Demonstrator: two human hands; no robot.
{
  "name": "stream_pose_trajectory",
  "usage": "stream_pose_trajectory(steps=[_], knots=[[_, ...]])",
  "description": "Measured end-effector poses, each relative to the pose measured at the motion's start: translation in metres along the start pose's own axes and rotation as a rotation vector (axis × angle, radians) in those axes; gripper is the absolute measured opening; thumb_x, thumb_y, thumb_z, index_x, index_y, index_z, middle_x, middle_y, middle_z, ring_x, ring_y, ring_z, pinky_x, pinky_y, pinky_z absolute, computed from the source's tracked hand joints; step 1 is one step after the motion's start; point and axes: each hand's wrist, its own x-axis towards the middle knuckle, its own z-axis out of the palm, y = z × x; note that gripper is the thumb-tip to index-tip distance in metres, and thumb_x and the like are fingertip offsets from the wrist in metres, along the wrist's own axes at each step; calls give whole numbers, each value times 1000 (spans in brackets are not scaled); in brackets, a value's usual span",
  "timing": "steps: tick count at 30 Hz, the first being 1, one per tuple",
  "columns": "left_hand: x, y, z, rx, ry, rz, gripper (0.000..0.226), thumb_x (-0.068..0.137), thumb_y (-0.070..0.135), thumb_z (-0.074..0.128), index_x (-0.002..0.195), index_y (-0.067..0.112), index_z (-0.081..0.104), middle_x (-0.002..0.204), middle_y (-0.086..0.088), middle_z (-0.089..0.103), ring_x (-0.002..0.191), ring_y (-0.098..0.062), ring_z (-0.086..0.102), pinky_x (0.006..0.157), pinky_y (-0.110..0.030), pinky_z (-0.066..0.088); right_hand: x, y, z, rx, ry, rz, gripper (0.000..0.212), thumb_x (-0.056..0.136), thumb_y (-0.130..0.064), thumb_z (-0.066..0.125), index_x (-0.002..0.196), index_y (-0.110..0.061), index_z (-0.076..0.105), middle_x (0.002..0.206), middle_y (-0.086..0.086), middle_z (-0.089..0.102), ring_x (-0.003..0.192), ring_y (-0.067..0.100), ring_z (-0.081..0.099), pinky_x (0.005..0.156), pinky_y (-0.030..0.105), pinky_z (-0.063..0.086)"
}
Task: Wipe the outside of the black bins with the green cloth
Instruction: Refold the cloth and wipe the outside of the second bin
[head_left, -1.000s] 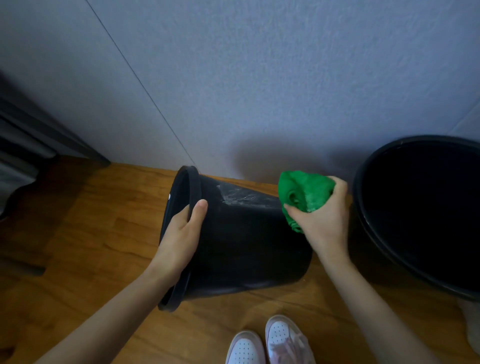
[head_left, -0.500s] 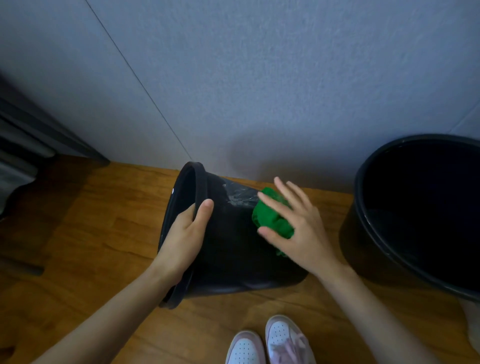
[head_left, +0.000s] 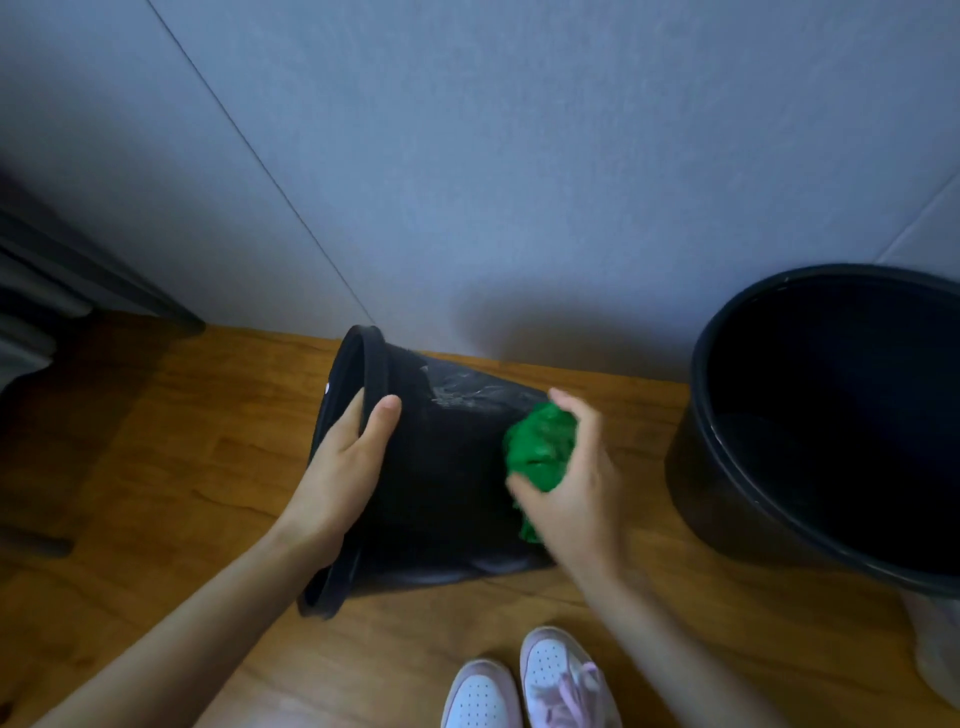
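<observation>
A black bin (head_left: 447, 467) lies on its side on the wooden floor, mouth turned to the left. My left hand (head_left: 345, 467) grips its rim, thumb on the outside wall. My right hand (head_left: 576, 493) presses a crumpled green cloth (head_left: 543, 449) against the bin's upper side near its base end. A pale dusty smear shows on the bin wall above the cloth. A second, larger black bin (head_left: 696, 467) stands upright at the right, partly cut off by the frame edge.
A grey wall (head_left: 519, 182) runs close behind both bins. Dark furniture (head_left: 62, 291) stands at the far left. My two white shoes (head_left: 530, 686) are at the bottom, just below the lying bin. Bare wooden floor (head_left: 182, 467) stretches to the left.
My right hand with the green cloth came down from above the bin's base onto its side, swept left, and now has slid back toward the base. The left hand kept its hold on the rim.
</observation>
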Motion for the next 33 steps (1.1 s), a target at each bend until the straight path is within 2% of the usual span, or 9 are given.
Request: stream_pose_trajectory(steps=[4,7,11,14,18,22,27,31,33], knots=[[4,-2,0,8,87,4,21,97,33,41,89,30,60,91,5,65,89,-14,62,80,-31,48,-27,-58,38,-99,-95,-293,82,63,-56,64,133,-21,37,145,-5,38,133,14,36,100,36,37],[8,-1,-2,-15,102,-54,23,97,33,40,86,30,59,89,1,65,85,-15,62,73,-31,48,-29,-49,48,-319,-139,-408,88,62,-59,62,138,-27,34,151,-5,27,136,19,29,97,45,38],[17,-3,-11,-54,115,-157,19,96,41,39,91,35,57,106,-4,64,100,-24,61,93,-47,47,-10,22,27,-371,-19,-101,88,61,-37,76,138,-32,34,149,-4,30,132,25,35,98,49,40],[21,-4,-12,-77,120,-192,21,96,43,38,102,33,55,109,-4,63,101,-25,60,91,-46,48,5,67,12,-258,51,187,68,76,-32,64,137,-32,35,149,-4,29,129,26,39,95,51,45],[21,-2,-11,-88,135,-190,21,96,42,37,104,33,54,108,-3,64,101,-25,61,85,-43,50,16,75,12,-175,92,295,58,82,-34,55,137,-29,36,145,-3,33,124,26,43,94,50,46],[12,-3,-11,-54,157,-149,20,97,41,37,94,35,56,105,-1,64,99,-22,61,85,-41,50,12,37,17,-365,62,72,63,77,-41,59,135,-23,44,144,1,39,127,29,40,95,45,42],[5,-2,0,75,128,11,24,98,34,37,86,33,58,92,7,65,90,-8,61,80,-31,47,12,-39,33,-183,-65,-210,84,65,-54,51,139,-17,34,144,1,39,128,21,42,95,36,40],[1,-3,3,120,67,72,26,99,28,37,91,22,61,86,2,68,81,-3,63,76,-27,47,17,-65,36,-8,-88,-327,68,65,-48,62,120,-12,46,127,2,47,110,19,54,81,34,51],[0,-3,2,127,72,88,25,98,30,37,90,27,61,86,7,67,79,4,61,75,-23,44,21,-51,30,13,-138,-340,63,66,-45,65,117,-12,53,122,2,53,109,19,55,86,34,49]])
